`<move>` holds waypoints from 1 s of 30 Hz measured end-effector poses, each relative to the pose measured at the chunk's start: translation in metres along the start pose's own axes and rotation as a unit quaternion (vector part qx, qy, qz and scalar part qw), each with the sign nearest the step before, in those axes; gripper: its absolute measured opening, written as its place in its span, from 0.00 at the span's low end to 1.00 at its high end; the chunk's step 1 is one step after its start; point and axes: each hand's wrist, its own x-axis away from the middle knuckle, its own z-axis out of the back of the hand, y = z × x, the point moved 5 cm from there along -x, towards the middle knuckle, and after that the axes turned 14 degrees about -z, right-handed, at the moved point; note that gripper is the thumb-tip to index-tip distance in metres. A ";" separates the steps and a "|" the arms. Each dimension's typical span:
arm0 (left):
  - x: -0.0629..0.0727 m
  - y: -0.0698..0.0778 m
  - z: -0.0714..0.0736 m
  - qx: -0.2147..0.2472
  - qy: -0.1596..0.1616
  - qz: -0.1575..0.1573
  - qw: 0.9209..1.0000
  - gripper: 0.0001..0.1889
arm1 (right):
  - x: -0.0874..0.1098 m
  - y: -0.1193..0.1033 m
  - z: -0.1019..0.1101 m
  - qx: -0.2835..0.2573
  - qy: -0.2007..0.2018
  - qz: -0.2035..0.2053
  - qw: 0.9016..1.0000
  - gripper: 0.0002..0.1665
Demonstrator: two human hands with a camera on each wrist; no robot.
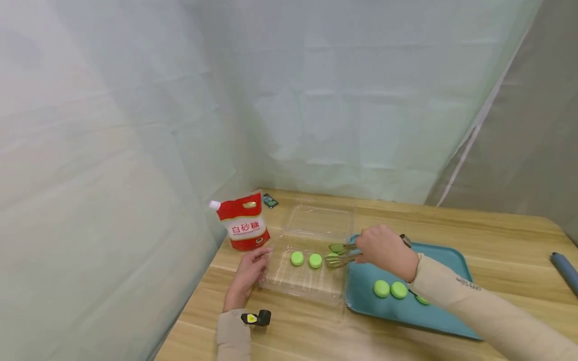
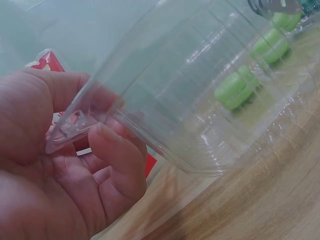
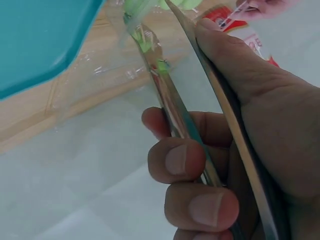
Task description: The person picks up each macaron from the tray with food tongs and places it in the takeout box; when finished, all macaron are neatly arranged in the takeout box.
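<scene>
My left hand grips the near left edge of a clear plastic box; in the left wrist view its fingers curl about the box's rim. Inside the box, green macarons sit in a row. My right hand holds metal tongs between thumb and fingers. The tips of the tongs are at the rightmost macaron in the box, partly covering it. Whether they still pinch it, I cannot tell. More green macarons lie on a blue tray under my right forearm, which hides part of the tray.
A red and white sugar pouch with a white cap stands behind my left hand. Beside it lies a small dark packet. The box's open lid extends toward the curtain. A dark blue cylindrical thing lies at the table's right side.
</scene>
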 end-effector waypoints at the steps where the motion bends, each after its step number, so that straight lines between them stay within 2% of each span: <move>1: 0.000 0.000 0.000 0.000 0.000 0.001 1.000 0.21 | 0.000 -0.001 0.001 0.003 0.001 -0.001 1.000 0.36; 8: -0.004 0.001 0.001 -0.008 0.007 0.001 1.000 0.21 | -0.008 -0.005 0.004 0.036 -0.010 -0.007 0.999 0.34; 16: 0.000 0.001 0.000 -0.025 0.012 0.009 1.000 0.21 | -0.014 -0.011 0.010 0.030 -0.026 -0.021 0.999 0.30; 22: 0.002 -0.002 -0.001 -0.029 0.017 0.003 0.999 0.20 | -0.015 -0.010 0.017 0.053 -0.051 -0.030 0.997 0.30; 27: 0.001 -0.004 -0.001 -0.017 0.016 -0.001 1.000 0.21 | -0.006 0.000 0.026 0.013 -0.057 -0.057 0.997 0.30; 30: -0.001 -0.003 -0.001 -0.015 0.015 -0.005 1.000 0.21 | 0.005 0.008 0.031 -0.011 -0.057 -0.080 0.995 0.33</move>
